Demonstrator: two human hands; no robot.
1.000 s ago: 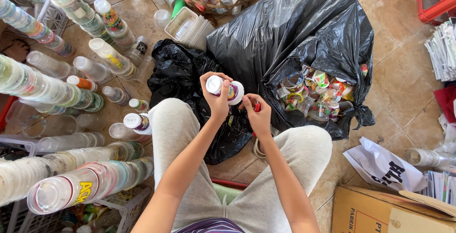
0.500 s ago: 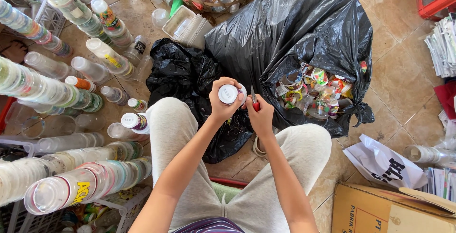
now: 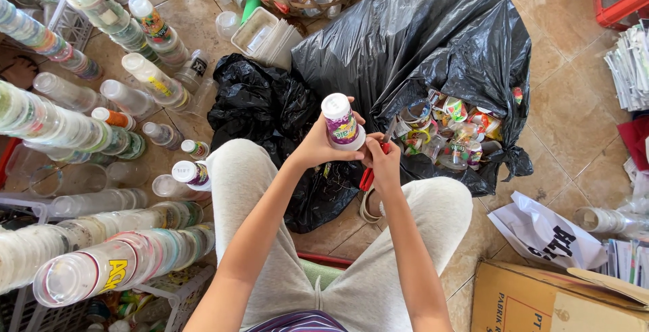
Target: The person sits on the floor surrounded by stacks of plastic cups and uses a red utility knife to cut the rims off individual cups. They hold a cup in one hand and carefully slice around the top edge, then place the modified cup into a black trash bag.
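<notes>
Seated on a tiled floor [image 3: 574, 122], a person grips a white plastic cup [image 3: 343, 124] with a purple printed label in the left hand [image 3: 318, 146], fingers closed around its lower rim so that the cup stands bottom-up, tilted slightly to the left. Just right of those fingers, the right hand [image 3: 384, 163] is clenched on a red-handled cutter [image 3: 368, 176], its thin blade pointing up beside the cup's rim; whether the blade touches the cup cannot be told. Beyond both hands lies a large black rubbish bag [image 3: 419, 41], its mouth open to the right of the fingers and packed with crumpled, colourful used cups [image 3: 449, 136]. A smaller black bag [image 3: 260, 105] is spread beneath and behind the left hand. Far to the left of the fingers, long nested stacks of clear plastic cups [image 3: 101, 264] lie in rows, while a cardboard box [image 3: 541, 301] sits well below and to the right.
</notes>
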